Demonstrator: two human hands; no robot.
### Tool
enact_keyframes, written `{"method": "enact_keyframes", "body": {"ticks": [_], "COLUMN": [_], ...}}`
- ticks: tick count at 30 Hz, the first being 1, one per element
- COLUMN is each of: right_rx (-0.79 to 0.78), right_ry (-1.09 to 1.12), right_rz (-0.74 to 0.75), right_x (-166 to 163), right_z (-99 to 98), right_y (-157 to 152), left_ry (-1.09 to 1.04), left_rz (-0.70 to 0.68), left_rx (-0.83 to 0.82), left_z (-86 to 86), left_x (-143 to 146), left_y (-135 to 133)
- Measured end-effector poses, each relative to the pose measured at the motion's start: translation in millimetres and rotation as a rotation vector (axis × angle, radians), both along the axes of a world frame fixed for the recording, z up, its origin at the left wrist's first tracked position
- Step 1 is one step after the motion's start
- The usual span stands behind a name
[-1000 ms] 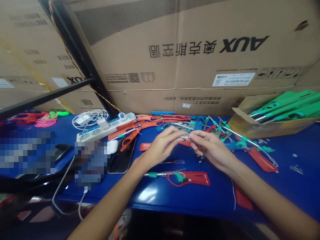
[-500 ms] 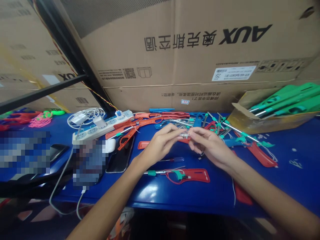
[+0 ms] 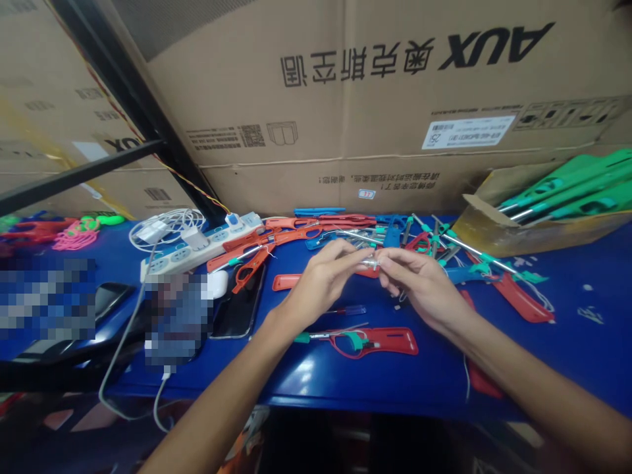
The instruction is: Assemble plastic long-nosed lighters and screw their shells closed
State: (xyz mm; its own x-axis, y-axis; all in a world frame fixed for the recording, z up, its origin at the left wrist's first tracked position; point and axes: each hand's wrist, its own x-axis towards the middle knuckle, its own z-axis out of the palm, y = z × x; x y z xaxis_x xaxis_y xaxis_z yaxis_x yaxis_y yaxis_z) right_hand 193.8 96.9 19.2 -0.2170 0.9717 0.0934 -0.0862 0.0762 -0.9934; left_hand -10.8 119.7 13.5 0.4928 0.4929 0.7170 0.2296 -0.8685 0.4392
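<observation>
My left hand (image 3: 328, 273) and my right hand (image 3: 419, 280) meet over the middle of the blue table. Both pinch a small shiny metal piece (image 3: 369, 262) between their fingertips; its exact kind is too small to make out. Below them lies an opened red lighter body (image 3: 390, 339) with a metal tube, a green part and a white wire. A screwdriver with a clear handle (image 3: 353, 310) rests between it and my left hand. Behind my fingers spreads a pile of metal tubes with green ends (image 3: 439, 240) and a blue lighter shell (image 3: 395, 232).
Orange lighter bodies (image 3: 281, 237) lie beside a white power strip (image 3: 197, 247) at the left. Phones (image 3: 237, 306) and charging cables are in front of it. On the right, an open carton (image 3: 494, 230) holds green lighters (image 3: 567, 191). A large cardboard box (image 3: 316, 105) walls off the back.
My hands keep their pinch on the metal piece, with only slight shifts of the fingers. The whole view has tilted a little.
</observation>
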Motion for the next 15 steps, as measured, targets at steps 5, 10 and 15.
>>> {"method": "enact_keyframes", "body": {"ticks": [5,10,15], "right_rx": [0.024,0.065,0.111], "right_ry": [-0.022,-0.053,-0.063], "right_rz": [-0.045,-0.093,-0.133], "right_x": [0.5,-1.4,-1.9], "right_z": [-0.7,0.6,0.3], "right_y": [-0.9,-2.7,-4.5], "left_ry": [0.016,-0.006,-0.035], "left_rz": [0.005,0.002,0.004], "left_rx": [-0.006,-0.007,-0.004], "left_z": [-1.2,-1.4,-2.0], "left_x": [0.5,2.7,5.3], "left_y": [-1.3,-2.4,-3.0]}}
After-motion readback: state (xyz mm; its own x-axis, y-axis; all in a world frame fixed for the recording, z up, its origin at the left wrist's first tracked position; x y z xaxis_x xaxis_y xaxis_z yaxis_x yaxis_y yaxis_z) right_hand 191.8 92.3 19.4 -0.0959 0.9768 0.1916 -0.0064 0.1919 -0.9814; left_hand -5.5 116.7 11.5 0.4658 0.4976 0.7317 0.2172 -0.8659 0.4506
